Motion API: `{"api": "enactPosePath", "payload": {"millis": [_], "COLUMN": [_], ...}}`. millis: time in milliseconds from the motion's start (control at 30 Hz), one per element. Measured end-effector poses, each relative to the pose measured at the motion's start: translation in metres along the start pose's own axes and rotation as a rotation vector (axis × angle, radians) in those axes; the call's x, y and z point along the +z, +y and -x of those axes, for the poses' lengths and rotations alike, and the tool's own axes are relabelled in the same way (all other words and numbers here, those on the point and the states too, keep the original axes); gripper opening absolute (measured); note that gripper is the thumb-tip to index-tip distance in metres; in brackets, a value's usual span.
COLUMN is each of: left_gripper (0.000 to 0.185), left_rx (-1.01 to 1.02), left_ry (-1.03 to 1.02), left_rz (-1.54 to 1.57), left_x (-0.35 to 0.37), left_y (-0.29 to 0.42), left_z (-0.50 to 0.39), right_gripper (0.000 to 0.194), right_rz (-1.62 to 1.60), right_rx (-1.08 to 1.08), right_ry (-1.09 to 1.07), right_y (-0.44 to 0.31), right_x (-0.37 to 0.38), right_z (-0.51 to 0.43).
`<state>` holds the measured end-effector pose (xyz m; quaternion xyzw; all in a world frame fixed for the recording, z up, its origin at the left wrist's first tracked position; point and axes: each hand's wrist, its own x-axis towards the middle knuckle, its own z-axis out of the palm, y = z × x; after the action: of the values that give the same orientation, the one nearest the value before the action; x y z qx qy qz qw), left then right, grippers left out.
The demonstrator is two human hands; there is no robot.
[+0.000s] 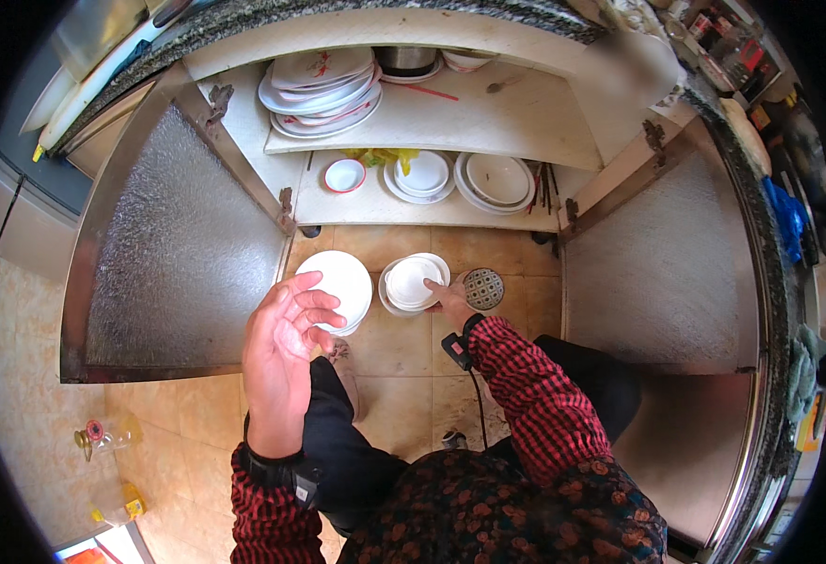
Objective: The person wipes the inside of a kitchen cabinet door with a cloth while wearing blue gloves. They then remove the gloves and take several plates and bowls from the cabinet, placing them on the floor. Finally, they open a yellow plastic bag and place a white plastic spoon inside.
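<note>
My left hand (287,328) is raised palm up with curled, spread fingers and nothing in it; it overlaps a stack of white plates (342,282) on the tiled floor. With its thumb on top and fingers at the side, my right hand (449,296) grips the right edge of a stack of white bowls (413,280), which sits on the floor in the middle. Just right of that hand lies a patterned round dish (484,289). How many pieces each stack holds cannot be told.
An open cabinet holds stacked plates (321,106) on its upper shelf, with a red-rimmed bowl (345,175), white dishes (501,180) and chopsticks (544,189) below. Glass-panelled doors stand open at left (180,247) and right (656,261). Plastic bottles (113,433) lie at far left.
</note>
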<state>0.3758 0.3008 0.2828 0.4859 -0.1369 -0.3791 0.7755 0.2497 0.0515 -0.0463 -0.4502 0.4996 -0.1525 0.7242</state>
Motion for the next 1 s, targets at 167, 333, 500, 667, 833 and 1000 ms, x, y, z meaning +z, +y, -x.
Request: {"api": "enactPosePath", "payload": {"millis": [167,333,500,667,833,1000], "left_gripper": [0.039,0.036,0.034,0.033,0.032,0.033], "left_rx": [-0.014,-0.037,-0.038,-0.031,-0.034,-0.032], "left_ry": [0.039,0.048,0.008,0.007,0.016,0.026], "left_rz": [-0.066,-0.078,-0.079,-0.093,-0.111,-0.138], "left_x": [-0.005,-0.006,-0.005,-0.005,-0.004,0.001], "left_y": [0.007,0.01,0.011,0.01,0.009,0.008], "left_z": [0.002,0.004,0.006,0.006,0.007,0.007], "right_gripper": [0.047,0.043,0.031,0.026,0.03,0.028], "right_rz": [-0.065,-0.069,-0.036,0.633,0.659,0.831], "right_rx": [0.115,0.107,-0.012,-0.13,-0.157,-0.253], "right_ry": [0.154,0.215,0.14,0.364,0.428,0.445], "right_y": [0.034,0.053,0.065,0.093,0.108,0.096], "right_x": [0.024,0.028,0.017,0.012,0.008,0.003], "right_z": [-0.026,-0.038,-0.04,-0.067,-0.073,-0.049]}}
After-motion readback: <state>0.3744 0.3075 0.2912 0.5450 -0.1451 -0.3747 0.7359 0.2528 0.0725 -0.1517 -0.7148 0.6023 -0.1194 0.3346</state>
